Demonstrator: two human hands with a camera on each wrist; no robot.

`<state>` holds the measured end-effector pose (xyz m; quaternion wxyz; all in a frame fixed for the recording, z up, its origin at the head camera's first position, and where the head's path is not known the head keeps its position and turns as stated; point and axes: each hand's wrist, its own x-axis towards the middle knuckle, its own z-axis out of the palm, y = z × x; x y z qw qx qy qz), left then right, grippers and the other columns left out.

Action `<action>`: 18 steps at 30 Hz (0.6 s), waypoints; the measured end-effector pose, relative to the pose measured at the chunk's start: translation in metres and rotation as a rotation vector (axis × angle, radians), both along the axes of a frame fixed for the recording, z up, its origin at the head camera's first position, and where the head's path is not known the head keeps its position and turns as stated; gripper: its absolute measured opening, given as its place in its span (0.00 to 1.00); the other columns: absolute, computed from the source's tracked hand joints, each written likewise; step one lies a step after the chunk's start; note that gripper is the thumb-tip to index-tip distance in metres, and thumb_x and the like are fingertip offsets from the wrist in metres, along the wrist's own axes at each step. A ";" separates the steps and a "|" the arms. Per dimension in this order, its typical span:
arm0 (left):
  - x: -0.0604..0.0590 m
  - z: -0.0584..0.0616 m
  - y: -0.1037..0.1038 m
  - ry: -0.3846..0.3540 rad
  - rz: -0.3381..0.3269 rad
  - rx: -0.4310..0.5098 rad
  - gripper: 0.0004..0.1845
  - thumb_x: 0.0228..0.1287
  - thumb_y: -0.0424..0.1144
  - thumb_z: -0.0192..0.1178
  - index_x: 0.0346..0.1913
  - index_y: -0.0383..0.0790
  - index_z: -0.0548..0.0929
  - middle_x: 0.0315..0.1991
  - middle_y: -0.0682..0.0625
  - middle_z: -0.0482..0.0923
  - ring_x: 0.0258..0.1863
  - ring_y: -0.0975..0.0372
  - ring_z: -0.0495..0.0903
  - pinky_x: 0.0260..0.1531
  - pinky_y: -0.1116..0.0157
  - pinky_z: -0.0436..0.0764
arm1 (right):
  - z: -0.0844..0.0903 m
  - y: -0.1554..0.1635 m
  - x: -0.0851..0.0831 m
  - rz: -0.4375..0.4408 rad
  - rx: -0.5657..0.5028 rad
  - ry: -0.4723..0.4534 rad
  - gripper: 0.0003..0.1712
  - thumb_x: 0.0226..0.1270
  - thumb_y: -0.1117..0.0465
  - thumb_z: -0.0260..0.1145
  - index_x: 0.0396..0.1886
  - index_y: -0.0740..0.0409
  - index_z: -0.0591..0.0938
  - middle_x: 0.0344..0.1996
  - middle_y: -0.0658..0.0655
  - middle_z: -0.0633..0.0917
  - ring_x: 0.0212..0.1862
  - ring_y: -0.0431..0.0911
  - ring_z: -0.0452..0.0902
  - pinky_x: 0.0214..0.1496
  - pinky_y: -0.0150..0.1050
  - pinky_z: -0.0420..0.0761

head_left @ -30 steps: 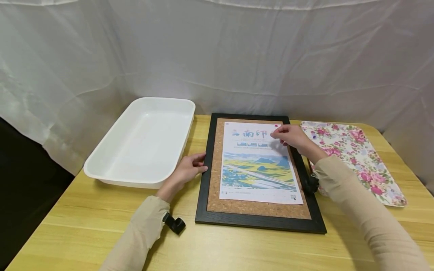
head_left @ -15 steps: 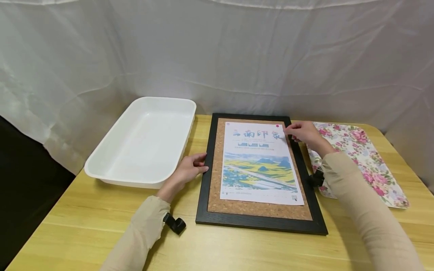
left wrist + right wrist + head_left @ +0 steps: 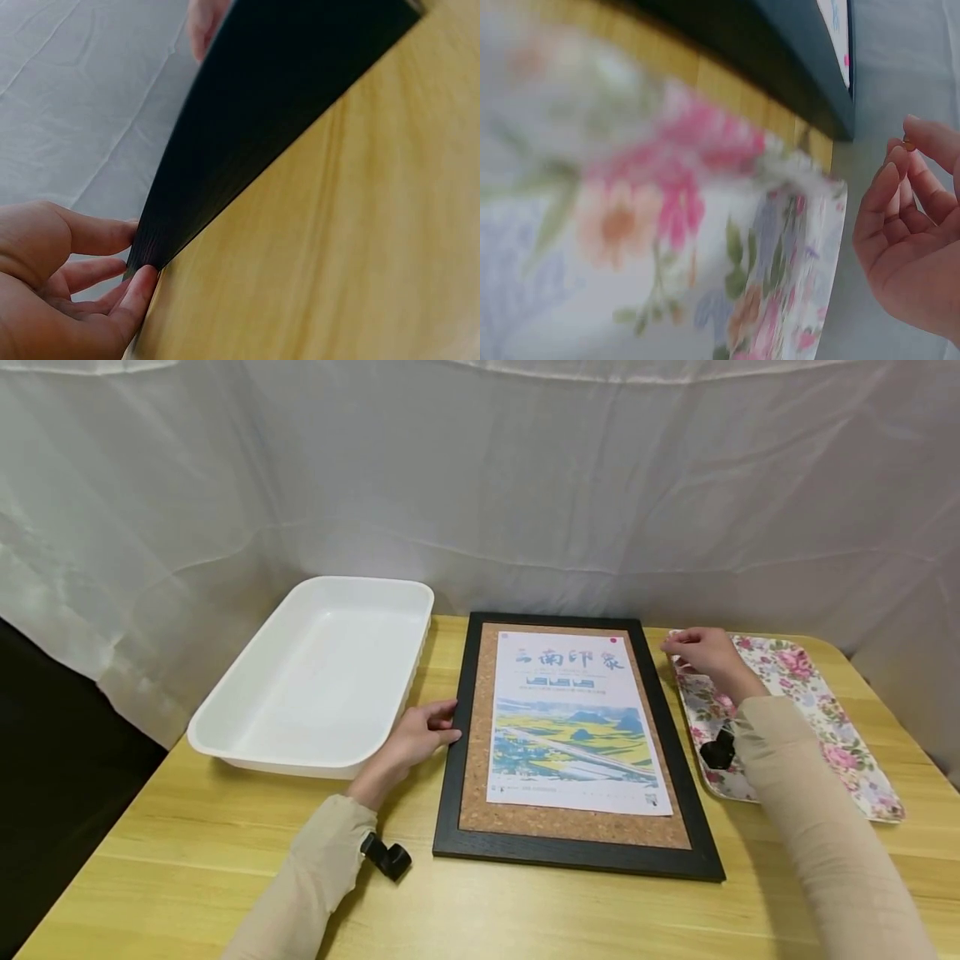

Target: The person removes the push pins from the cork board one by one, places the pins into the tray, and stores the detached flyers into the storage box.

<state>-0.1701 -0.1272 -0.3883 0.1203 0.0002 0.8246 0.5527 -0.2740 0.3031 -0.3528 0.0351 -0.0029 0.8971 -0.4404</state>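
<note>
A black-framed cork board (image 3: 448, 777) lies flat on the wooden table (image 3: 172, 868), with a printed landscape poster (image 3: 573, 727) on it. A small red pin (image 3: 613, 641) sits in the poster's far right corner. My left hand (image 3: 427, 728) rests against the frame's left edge (image 3: 262, 112), fingers and thumb (image 3: 139, 294) touching its side. My right hand (image 3: 696, 650) hovers over the far left corner of a floral tray (image 3: 821, 714). In the right wrist view its thumb and forefinger (image 3: 904, 142) pinch a tiny brownish thing, too small to identify.
A deep white plastic tray (image 3: 300, 766) with nothing in it stands left of the frame. White cloth (image 3: 480, 485) hangs behind the table. The table's left edge drops into dark space. Bare tabletop shows in front of the frame.
My right hand has moved right from the poster's far right corner, across the frame edge, to the floral tray's corner. The left hand and frame stayed put.
</note>
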 end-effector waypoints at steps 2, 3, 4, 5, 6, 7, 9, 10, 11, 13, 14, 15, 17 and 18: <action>0.000 0.000 0.000 0.001 0.000 -0.002 0.31 0.64 0.28 0.62 0.70 0.36 0.68 0.57 0.41 0.75 0.52 0.53 0.74 0.45 0.62 0.76 | 0.001 0.005 0.001 -0.018 0.012 -0.006 0.25 0.72 0.53 0.59 0.52 0.74 0.75 0.43 0.63 0.78 0.37 0.47 0.75 0.38 0.38 0.79; 0.000 0.000 0.000 0.001 0.000 -0.003 0.31 0.64 0.28 0.62 0.70 0.36 0.68 0.57 0.41 0.75 0.52 0.53 0.74 0.45 0.62 0.76 | 0.002 0.008 0.001 -0.023 0.018 -0.008 0.24 0.73 0.54 0.59 0.52 0.74 0.75 0.42 0.62 0.78 0.36 0.47 0.75 0.37 0.38 0.79; 0.000 0.000 0.000 0.000 0.001 -0.002 0.31 0.64 0.28 0.62 0.70 0.37 0.68 0.57 0.41 0.75 0.52 0.53 0.74 0.44 0.63 0.76 | 0.002 0.010 0.001 -0.030 0.025 -0.011 0.24 0.73 0.54 0.59 0.52 0.74 0.75 0.41 0.60 0.78 0.35 0.46 0.74 0.36 0.39 0.78; 0.001 0.000 0.000 0.001 0.000 -0.003 0.31 0.64 0.28 0.62 0.70 0.36 0.68 0.57 0.41 0.75 0.52 0.53 0.74 0.44 0.62 0.75 | 0.002 0.013 0.002 -0.037 0.032 -0.015 0.24 0.73 0.54 0.58 0.52 0.74 0.75 0.40 0.60 0.77 0.35 0.46 0.74 0.35 0.39 0.78; 0.001 0.000 -0.001 0.002 0.000 -0.003 0.31 0.64 0.28 0.62 0.70 0.37 0.68 0.58 0.41 0.75 0.52 0.53 0.74 0.44 0.63 0.75 | 0.002 0.015 0.002 -0.045 0.036 -0.016 0.24 0.73 0.54 0.58 0.52 0.74 0.75 0.40 0.60 0.77 0.35 0.46 0.74 0.35 0.40 0.77; 0.001 0.000 -0.001 0.003 0.001 -0.003 0.31 0.64 0.28 0.62 0.70 0.37 0.68 0.58 0.41 0.75 0.52 0.53 0.74 0.44 0.63 0.76 | 0.002 0.017 0.002 -0.053 0.036 -0.016 0.24 0.73 0.53 0.58 0.52 0.73 0.75 0.40 0.60 0.78 0.35 0.46 0.74 0.35 0.40 0.77; 0.001 0.000 -0.001 0.005 0.003 -0.003 0.31 0.64 0.28 0.62 0.70 0.37 0.68 0.57 0.41 0.75 0.52 0.53 0.74 0.44 0.63 0.76 | 0.002 0.021 0.002 -0.057 0.036 -0.014 0.25 0.73 0.53 0.58 0.52 0.74 0.75 0.41 0.62 0.78 0.35 0.45 0.75 0.36 0.39 0.78; 0.001 0.000 -0.001 0.005 0.004 -0.002 0.31 0.64 0.28 0.62 0.70 0.37 0.68 0.57 0.41 0.75 0.52 0.53 0.74 0.44 0.63 0.76 | 0.002 0.023 0.002 -0.059 0.035 -0.014 0.25 0.72 0.53 0.58 0.52 0.74 0.75 0.41 0.62 0.78 0.35 0.44 0.75 0.36 0.39 0.78; 0.000 0.000 -0.001 0.006 0.004 -0.003 0.31 0.64 0.28 0.62 0.70 0.37 0.68 0.57 0.41 0.75 0.51 0.53 0.74 0.44 0.63 0.76 | 0.001 0.025 0.002 -0.062 0.030 -0.011 0.25 0.72 0.53 0.59 0.52 0.74 0.75 0.41 0.62 0.79 0.35 0.44 0.76 0.36 0.38 0.79; 0.000 -0.001 -0.001 0.007 0.004 -0.003 0.31 0.64 0.28 0.62 0.70 0.37 0.68 0.56 0.41 0.75 0.51 0.53 0.74 0.43 0.63 0.76 | 0.000 0.029 0.003 -0.065 0.012 -0.009 0.25 0.72 0.53 0.59 0.51 0.75 0.75 0.40 0.61 0.80 0.35 0.43 0.77 0.37 0.39 0.80; 0.000 -0.001 -0.001 0.007 0.004 -0.003 0.31 0.64 0.28 0.62 0.70 0.37 0.68 0.56 0.41 0.75 0.51 0.53 0.74 0.43 0.63 0.76 | 0.000 0.031 0.003 -0.064 0.006 -0.011 0.25 0.72 0.53 0.59 0.51 0.75 0.75 0.40 0.60 0.80 0.34 0.42 0.76 0.37 0.39 0.80; 0.000 -0.001 0.000 0.007 0.005 -0.003 0.31 0.64 0.28 0.62 0.70 0.37 0.68 0.56 0.41 0.75 0.51 0.53 0.74 0.43 0.63 0.76 | -0.001 0.033 0.004 -0.064 0.003 -0.013 0.25 0.72 0.53 0.59 0.51 0.75 0.75 0.41 0.60 0.79 0.34 0.42 0.76 0.37 0.39 0.80; 0.000 -0.001 0.000 0.015 0.001 -0.007 0.31 0.64 0.28 0.62 0.70 0.36 0.67 0.57 0.41 0.75 0.52 0.53 0.75 0.44 0.63 0.76 | -0.002 0.037 0.005 -0.067 -0.002 -0.017 0.24 0.73 0.54 0.58 0.51 0.75 0.74 0.42 0.61 0.79 0.35 0.42 0.77 0.38 0.38 0.81; 0.000 -0.001 0.000 0.018 0.000 -0.008 0.31 0.64 0.27 0.62 0.70 0.36 0.67 0.58 0.41 0.75 0.52 0.53 0.75 0.44 0.63 0.76 | -0.003 0.039 0.005 -0.070 0.003 -0.020 0.24 0.73 0.54 0.58 0.52 0.75 0.74 0.42 0.62 0.78 0.35 0.42 0.77 0.37 0.38 0.81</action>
